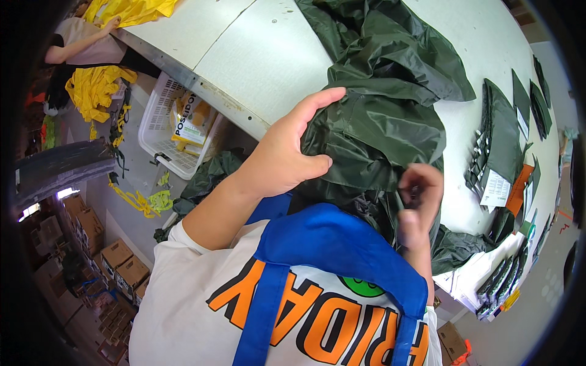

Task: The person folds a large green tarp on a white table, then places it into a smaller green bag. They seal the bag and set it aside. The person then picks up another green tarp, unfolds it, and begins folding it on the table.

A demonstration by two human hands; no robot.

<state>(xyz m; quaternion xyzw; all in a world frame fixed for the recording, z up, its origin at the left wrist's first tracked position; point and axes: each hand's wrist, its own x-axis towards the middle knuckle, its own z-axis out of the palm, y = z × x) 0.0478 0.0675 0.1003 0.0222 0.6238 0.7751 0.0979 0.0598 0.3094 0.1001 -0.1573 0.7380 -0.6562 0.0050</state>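
A crumpled piece of shiny dark green fabric [384,140] lies in front of me, spread over the table's edge and up across its top. At its left side is my left hand [293,143], thumb and forefinger stretched wide apart against the folds. The other fingers of that hand are out of sight. On the right, close to my body, my right hand [420,204] is curled with thumb and fingers near each other beside the fabric's edge. It is slightly blurred, and what its fingers hold, if anything, is hidden.
The white table [262,61] has a metal-edged side. Folded dark green pieces [503,125] and packed bundles [503,274] lie at the right. A white plastic basket [174,157] holding bags stands lower left. Another person's arm [85,46] is by yellow fabric [137,11]. Cardboard boxes [116,253] are farther off.
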